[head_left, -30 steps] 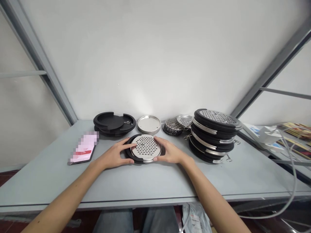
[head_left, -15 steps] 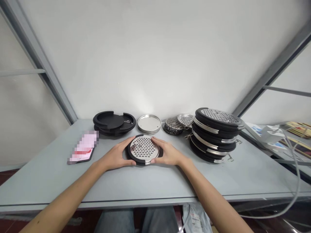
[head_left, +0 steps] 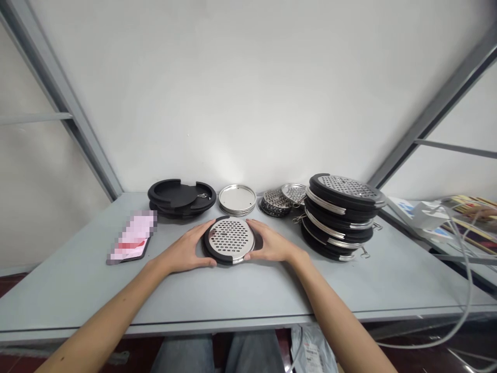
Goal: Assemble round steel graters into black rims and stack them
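A round perforated steel disc in a black rubber ring (head_left: 230, 240) lies on the grey table (head_left: 233, 290) in front of me. My left hand (head_left: 187, 251) grips the ring's left edge, fingers curled round it. My right hand (head_left: 271, 245) grips its right edge the same way. The perforated plate sits centred inside the ring.
At the back stand black rings (head_left: 181, 197), plain steel plates (head_left: 237, 199) and loose perforated discs (head_left: 282, 199). A tall leaning stack of ringed discs (head_left: 341, 215) is at the right. A pink phone (head_left: 132, 238) lies left. Cables and papers (head_left: 446, 217) lie at the far right.
The black ring stuck out to the left of the perforated plate; it now sits evenly round it. Both hands have closed in on the assembly's edges.
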### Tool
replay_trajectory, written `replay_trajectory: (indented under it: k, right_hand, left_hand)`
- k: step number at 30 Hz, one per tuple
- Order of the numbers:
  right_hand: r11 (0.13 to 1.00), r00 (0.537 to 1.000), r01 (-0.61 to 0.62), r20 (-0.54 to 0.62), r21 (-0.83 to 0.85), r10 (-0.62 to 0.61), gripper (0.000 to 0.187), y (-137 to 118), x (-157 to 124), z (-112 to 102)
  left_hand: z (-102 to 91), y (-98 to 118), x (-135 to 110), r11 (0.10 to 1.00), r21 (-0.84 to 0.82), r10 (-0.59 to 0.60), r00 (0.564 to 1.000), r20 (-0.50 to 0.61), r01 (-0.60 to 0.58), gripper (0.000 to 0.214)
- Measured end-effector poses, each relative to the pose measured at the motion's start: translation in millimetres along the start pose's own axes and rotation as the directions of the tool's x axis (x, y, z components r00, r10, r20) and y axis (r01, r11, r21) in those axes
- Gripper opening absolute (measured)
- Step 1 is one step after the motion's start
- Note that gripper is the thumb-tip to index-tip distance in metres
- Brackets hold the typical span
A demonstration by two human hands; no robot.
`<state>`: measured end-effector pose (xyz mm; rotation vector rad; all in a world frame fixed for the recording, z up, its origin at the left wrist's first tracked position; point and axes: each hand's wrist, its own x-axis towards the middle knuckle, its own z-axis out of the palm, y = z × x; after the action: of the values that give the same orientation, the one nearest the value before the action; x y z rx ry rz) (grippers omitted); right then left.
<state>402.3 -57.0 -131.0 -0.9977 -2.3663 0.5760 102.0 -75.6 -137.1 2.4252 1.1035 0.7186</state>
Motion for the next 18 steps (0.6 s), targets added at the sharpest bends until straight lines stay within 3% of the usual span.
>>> replay_trajectory:
  k: [5,18]
  right_hand:
    - [0.998,0.997,0.066,-0.037,0.016,-0.065,0.093,-1.9,1.1,2.4]
    - [1.0,1.0,0.019,-0.02,-0.023,-0.02,0.095,-7.3,2.7,1.9]
  left_hand:
    - [0.6,0.1,-0.5,1.0,0.03,0.008,1.0,0.002,-0.008,0.102]
    - [2.7,2.2,-2.4,0.991,0.11,-0.075,0.997,0.032,0.072,0.099]
